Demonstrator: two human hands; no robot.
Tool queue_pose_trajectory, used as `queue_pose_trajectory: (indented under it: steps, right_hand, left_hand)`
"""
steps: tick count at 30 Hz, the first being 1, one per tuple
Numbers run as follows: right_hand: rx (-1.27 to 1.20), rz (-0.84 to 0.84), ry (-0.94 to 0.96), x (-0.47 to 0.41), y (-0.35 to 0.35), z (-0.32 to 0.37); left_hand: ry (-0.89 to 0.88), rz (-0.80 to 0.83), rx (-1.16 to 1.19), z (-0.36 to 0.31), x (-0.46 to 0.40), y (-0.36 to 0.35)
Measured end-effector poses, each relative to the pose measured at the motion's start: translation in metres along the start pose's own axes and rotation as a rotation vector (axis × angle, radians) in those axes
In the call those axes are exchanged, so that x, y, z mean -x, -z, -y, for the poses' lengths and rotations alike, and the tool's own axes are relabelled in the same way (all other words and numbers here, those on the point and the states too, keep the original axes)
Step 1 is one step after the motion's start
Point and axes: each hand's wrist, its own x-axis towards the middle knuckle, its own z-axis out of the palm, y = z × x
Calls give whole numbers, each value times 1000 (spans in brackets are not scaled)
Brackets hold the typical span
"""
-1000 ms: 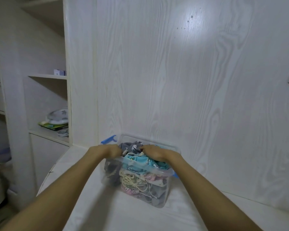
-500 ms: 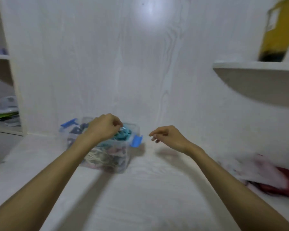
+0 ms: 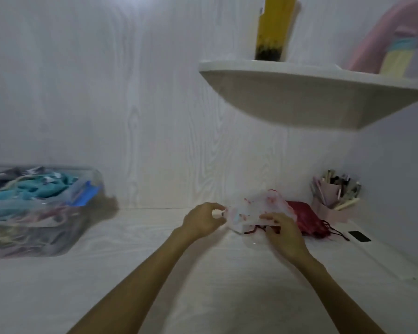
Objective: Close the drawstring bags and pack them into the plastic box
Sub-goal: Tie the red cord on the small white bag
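Two hands work at a white drawstring bag with red print (image 3: 258,208), which lies on the pale wood-grain desk (image 3: 203,285) near the back wall. The left hand (image 3: 203,219) has its fingers curled at the bag's left edge, thumb and forefinger close together there; whether they actually pinch the cloth is blurred and cannot be told. The right hand (image 3: 281,229) rests on the bag's near right side, fingers bent over the cloth beside a dark red cord (image 3: 255,229). Just behind and to the right of this bag lies a dark red drawstring bag (image 3: 309,220), its cords trailing on the desk. The clear plastic box with a blue latch (image 3: 92,186) sits well apart at the left, filled with teal, grey and patterned bags. A pink holder of pens (image 3: 333,196) stands in the right corner, and a small black flat object (image 3: 359,236) lies near it. Above, a rounded white shelf (image 3: 299,92) carries a yellow upright item (image 3: 273,27).
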Motion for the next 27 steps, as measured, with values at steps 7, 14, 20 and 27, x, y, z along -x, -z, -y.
queue_pose_trajectory:
  steps: [7,14,20,27]
  right_hand:
    - [272,33,-359,-48,15,-46]
    - [-227,-88,-353,-70,32,-45]
    - [-569,-144,-205,-67,42,16]
    - [-694,-89,-150,-69,33,103]
  left_hand:
    - [-122,36,-226,-15,-49,-73]
    - [-187,-409,-102,-23,-57,-74]
    - [-129,-481,0,-22,-42,-17]
    - [-20,-264,91,4,-16,61]
